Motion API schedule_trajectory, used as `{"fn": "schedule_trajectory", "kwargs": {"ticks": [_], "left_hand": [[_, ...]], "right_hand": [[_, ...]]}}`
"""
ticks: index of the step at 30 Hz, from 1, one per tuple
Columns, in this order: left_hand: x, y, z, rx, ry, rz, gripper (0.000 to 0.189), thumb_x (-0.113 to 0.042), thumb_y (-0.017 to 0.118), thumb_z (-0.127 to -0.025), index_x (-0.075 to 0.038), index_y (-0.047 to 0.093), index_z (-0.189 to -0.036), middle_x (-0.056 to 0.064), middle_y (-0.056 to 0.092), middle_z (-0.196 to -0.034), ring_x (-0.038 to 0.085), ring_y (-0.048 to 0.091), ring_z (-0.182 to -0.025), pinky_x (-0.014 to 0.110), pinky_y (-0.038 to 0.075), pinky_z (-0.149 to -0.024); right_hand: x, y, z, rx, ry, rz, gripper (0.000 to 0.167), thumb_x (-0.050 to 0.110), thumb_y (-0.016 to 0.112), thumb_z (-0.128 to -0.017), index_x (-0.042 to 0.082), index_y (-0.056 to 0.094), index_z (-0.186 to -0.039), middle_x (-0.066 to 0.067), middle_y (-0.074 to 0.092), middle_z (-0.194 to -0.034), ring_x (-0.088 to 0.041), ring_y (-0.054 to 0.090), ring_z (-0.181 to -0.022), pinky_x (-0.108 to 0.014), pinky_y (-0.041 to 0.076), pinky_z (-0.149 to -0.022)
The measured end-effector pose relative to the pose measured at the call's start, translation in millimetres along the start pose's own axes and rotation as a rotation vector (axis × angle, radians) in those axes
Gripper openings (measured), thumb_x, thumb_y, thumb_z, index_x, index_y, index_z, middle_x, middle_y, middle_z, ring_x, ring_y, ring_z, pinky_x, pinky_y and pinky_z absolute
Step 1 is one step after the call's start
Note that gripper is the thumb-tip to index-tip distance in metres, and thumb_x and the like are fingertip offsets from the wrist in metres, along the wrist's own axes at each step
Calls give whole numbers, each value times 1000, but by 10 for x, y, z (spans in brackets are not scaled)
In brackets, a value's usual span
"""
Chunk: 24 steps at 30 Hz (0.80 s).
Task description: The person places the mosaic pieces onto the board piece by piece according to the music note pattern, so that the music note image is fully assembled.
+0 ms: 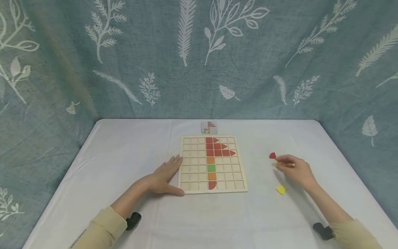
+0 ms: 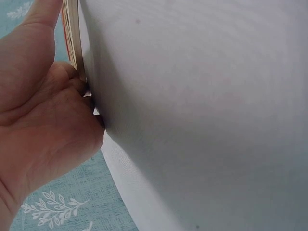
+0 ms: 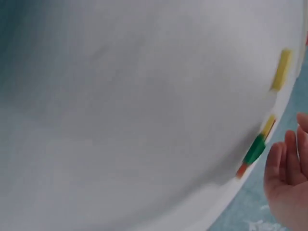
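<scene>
A square pale wooden grid board (image 1: pixel 194 166) lies flat on the table. Red tiles (image 1: pixel 209 147), two orange tiles and a green tile (image 1: pixel 211 168) sit in its cells, with a rounded red tile below. My left hand (image 1: pixel 166 174) rests along its left edge, thumb at the near left corner; that edge also shows in the left wrist view. To the right, my right hand (image 1: pixel 293 169) pinches a small tile (image 1: pixel 290 165), of which a pale wooden edge shows. Yellow shows by its fingertips, beside a rounded red tile (image 1: pixel 272 155). Its fingers partly leave the right wrist view.
A small picture card (image 1: pixel 209 127) stands beyond the board's far edge. A yellow tile (image 1: pixel 281 189) lies nearer me on the right. Blurred green (image 3: pixel 254 149) and orange pieces (image 3: pixel 241 171) show beside the hand in the right wrist view. A patterned curtain (image 1: pixel 199 93) surrounds the table.
</scene>
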State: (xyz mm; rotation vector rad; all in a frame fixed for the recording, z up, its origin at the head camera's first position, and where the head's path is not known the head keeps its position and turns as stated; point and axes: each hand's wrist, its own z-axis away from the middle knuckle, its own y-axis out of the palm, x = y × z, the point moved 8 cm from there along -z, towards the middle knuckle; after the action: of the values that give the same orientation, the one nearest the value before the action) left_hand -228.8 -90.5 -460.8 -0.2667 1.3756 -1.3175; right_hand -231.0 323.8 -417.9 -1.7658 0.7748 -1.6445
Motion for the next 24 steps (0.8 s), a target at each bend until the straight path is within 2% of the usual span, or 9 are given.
{"fn": "schedule_trajectory", "kwargs": {"ticks": [2, 5, 24], "left_hand": [[-4, -7, 6, -1, -1, 7, 123, -57, 77, -73, 2, 6, -155, 19, 1, -162, 33, -3, -149, 50, 2, -120], [-8, -6, 13, 1, -5, 10, 123, -57, 77, -73, 1, 5, -155, 19, 1, -162, 33, -3, -149, 49, 2, -120], [-34, -29, 52, -9, 4, 13, 122, -55, 77, -74, 2, 6, -155, 20, 1, -161, 34, -3, -149, 50, 2, -120]], "right_hand": [[-53, -14, -3, 1, 12, 24, 29, 11, 70, -90, -1, 66, -116, -22, 66, -117, -40, 61, -107, -48, 55, -86], [-110, -8, -14, 15, 26, 53, 30, 9, 70, -89, -1, 66, -116, -25, 64, -120, -42, 60, -110, -52, 53, -89], [-192, 43, -55, 20, 32, 131, 31, 13, 73, -87, -1, 67, -114, -23, 67, -111, -38, 61, -100, -51, 54, -85]]}}
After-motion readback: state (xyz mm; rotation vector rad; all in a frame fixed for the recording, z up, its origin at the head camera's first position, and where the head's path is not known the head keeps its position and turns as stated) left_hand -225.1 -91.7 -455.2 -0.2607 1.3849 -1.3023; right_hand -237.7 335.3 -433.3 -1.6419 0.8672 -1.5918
